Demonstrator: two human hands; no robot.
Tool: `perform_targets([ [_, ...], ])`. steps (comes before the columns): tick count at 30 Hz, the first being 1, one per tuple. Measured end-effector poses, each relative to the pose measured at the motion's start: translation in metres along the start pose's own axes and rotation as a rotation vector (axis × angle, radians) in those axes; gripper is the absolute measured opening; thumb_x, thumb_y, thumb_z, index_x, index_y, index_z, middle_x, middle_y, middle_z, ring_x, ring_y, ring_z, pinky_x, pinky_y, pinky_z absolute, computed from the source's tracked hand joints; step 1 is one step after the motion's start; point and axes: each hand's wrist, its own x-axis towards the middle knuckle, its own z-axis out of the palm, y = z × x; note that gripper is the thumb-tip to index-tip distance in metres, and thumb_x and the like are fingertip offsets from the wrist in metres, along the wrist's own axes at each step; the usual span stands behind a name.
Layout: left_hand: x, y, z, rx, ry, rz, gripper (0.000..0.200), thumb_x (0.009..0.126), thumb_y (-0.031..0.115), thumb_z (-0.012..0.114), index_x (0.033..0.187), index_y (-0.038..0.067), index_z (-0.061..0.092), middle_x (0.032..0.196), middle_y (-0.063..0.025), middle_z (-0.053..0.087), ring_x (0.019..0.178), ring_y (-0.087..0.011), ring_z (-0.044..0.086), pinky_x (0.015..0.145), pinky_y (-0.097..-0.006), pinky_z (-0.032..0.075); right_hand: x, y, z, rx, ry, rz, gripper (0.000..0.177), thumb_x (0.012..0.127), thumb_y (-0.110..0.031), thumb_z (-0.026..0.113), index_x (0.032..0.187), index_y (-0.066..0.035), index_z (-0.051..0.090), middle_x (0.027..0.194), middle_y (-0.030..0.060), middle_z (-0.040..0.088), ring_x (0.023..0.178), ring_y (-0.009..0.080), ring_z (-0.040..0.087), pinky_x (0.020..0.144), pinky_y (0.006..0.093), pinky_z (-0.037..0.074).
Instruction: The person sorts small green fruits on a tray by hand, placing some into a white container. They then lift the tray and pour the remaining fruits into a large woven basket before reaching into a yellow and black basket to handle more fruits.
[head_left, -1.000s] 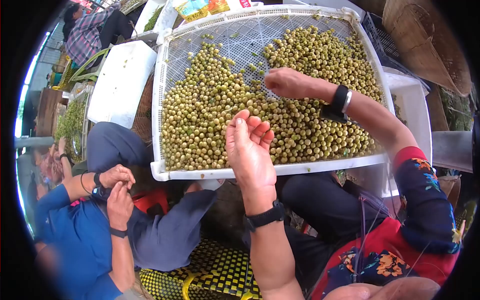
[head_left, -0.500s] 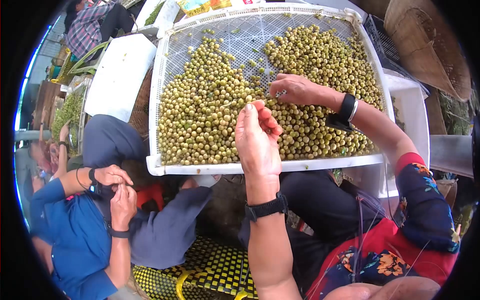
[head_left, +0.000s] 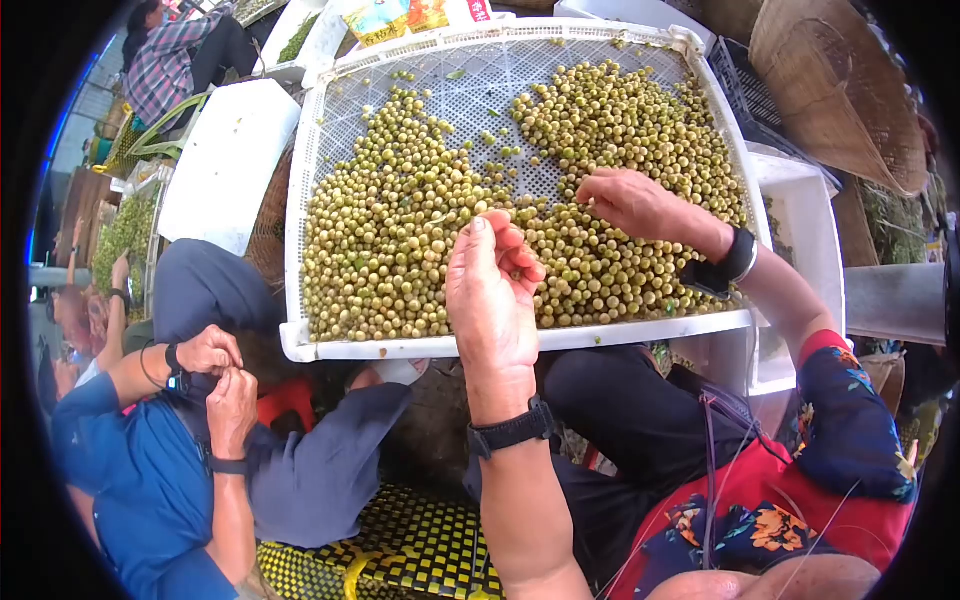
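Observation:
Small round yellow-green fruits [head_left: 390, 230] lie in two heaps on a white mesh tray [head_left: 420, 348]. My left hand [head_left: 493, 295] is palm up over the tray's near edge, its fingers curled inward with the thumb near them; whatever it may hold is hidden. To its right, my right hand [head_left: 640, 208] reaches palm down over the right heap. Its fingers are bent together close to the fruits, and I cannot make out anything between the fingertips.
On the left sits a person in a blue shirt [head_left: 140, 470], hands together near the tray's corner. A white foam lid [head_left: 230, 165] stands beside the tray. To the right are a white box [head_left: 815, 250] and a woven basket [head_left: 840, 90]. A yellow-black woven basket [head_left: 420, 540] is below.
My right hand has moved right and nearer to me over the right heap. My left hand stays curled above the near edge. The whole view has shifted slightly.

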Motion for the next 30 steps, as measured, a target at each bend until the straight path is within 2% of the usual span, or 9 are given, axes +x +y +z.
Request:
perform_targets([
  [5, -0.003, -0.002, -0.001, 0.026, -0.019, -0.004, 0.021, 0.1, 0.026, 0.052, 0.101, 0.006, 0.059, 0.08, -0.0007, 0.056, 0.07, -0.0121, 0.051, 0.059, -0.0282, 0.045, 0.005, 0.012, 0.017, -0.182, -0.029, 0.052, 0.011, 0.084, -0.007, 0.06, 0.094, -0.004, 0.063, 0.088, 0.0131, 0.061, 0.085, 0.0331, 0.061, 0.075, 0.0426, 0.049],
  [7, -0.003, 0.001, -0.003, 0.013, -0.02, 0.006, 0.02, 0.1, 0.025, 0.052, 0.101, 0.006, 0.059, 0.08, -0.0008, 0.056, 0.07, -0.0122, 0.052, 0.059, -0.0283, 0.045, 0.01, 0.016, 0.01, 0.098, 0.049, 0.061, 0.008, 0.085, -0.008, 0.063, 0.092, -0.003, 0.063, 0.086, 0.0119, 0.063, 0.079, 0.0275, 0.062, 0.071, 0.0389, 0.05],
  [9, -0.004, 0.004, -0.004, 0.02, -0.007, 0.02, 0.021, 0.1, 0.025, 0.052, 0.101, 0.006, 0.059, 0.08, -0.0007, 0.056, 0.07, -0.0121, 0.051, 0.06, -0.0284, 0.045, 0.008, 0.017, -0.001, 0.437, -0.011, 0.215, 0.011, 0.094, -0.016, 0.062, 0.094, -0.005, 0.065, 0.083, 0.0013, 0.064, 0.075, 0.011, 0.063, 0.064, 0.0261, 0.05],
  [11, -0.005, 0.005, -0.005, 0.022, -0.02, 0.027, 0.021, 0.1, 0.026, 0.052, 0.101, 0.006, 0.06, 0.081, -0.0006, 0.056, 0.07, -0.0119, 0.051, 0.06, -0.0283, 0.045, 0.001, 0.008, -0.011, 0.826, -0.026, 0.411, 0.014, 0.097, -0.019, 0.06, 0.099, -0.006, 0.063, 0.085, -0.0012, 0.065, 0.076, 0.0073, 0.064, 0.065, 0.0212, 0.051],
  [15, -0.005, 0.001, -0.003, 0.06, -0.012, 0.031, 0.019, 0.1, 0.024, 0.053, 0.101, 0.006, 0.06, 0.081, -0.0006, 0.056, 0.066, -0.0096, 0.05, 0.057, -0.0255, 0.044, -0.012, 0.005, -0.018, 1.253, -0.004, 0.435, 0.015, 0.096, -0.019, 0.061, 0.103, -0.005, 0.06, 0.089, 0.0026, 0.067, 0.074, 0.0083, 0.067, 0.068, 0.0211, 0.056],
  [19, -0.008, -0.022, 0.008, 0.596, -0.111, 0.049, 0.024, 0.098, 0.028, 0.057, 0.105, 0.005, 0.06, 0.084, -0.0018, 0.061, 0.059, -0.0042, 0.05, 0.051, -0.019, 0.042, -0.019, -0.016, -0.023, 1.506, 0.052, 0.325, 0.011, 0.096, -0.015, 0.06, 0.101, -0.006, 0.059, 0.091, 0.0035, 0.066, 0.072, 0.009, 0.066, 0.067, 0.0223, 0.057],
  [23, -0.007, -0.033, 0.018, 0.61, -0.147, -0.027, 0.03, 0.099, 0.033, 0.055, 0.11, 0.005, 0.059, 0.089, -0.0026, 0.063, 0.063, -0.0039, 0.051, 0.055, -0.0193, 0.044, -0.024, -0.049, -0.029, 1.57, 0.012, 0.28, 0.011, 0.096, -0.015, 0.06, 0.102, -0.006, 0.06, 0.092, 0.0025, 0.065, 0.075, 0.0082, 0.066, 0.071, 0.0223, 0.056],
  [28, -0.007, -0.037, 0.022, 0.747, -0.293, 0.157, 0.021, 0.098, 0.024, 0.058, 0.104, 0.004, 0.06, 0.085, 0.0006, 0.061, 0.063, -0.0033, 0.05, 0.055, -0.0182, 0.043, -0.026, -0.061, -0.026, 1.525, 0.077, 0.28, 0.013, 0.096, -0.018, 0.061, 0.102, -0.006, 0.06, 0.092, 0.0015, 0.065, 0.074, 0.0076, 0.065, 0.07, 0.0222, 0.055],
  [30, -0.005, -0.042, 0.014, 0.784, -0.321, 0.142, 0.019, 0.098, 0.023, 0.057, 0.104, 0.005, 0.059, 0.084, 0.0007, 0.061, 0.062, -0.0033, 0.05, 0.055, -0.0179, 0.042, -0.029, -0.058, -0.025, 1.365, 0.014, 0.243, 0.012, 0.096, -0.018, 0.06, 0.1, -0.006, 0.06, 0.091, 0.0, 0.064, 0.073, 0.0067, 0.064, 0.069, 0.0222, 0.054],
])
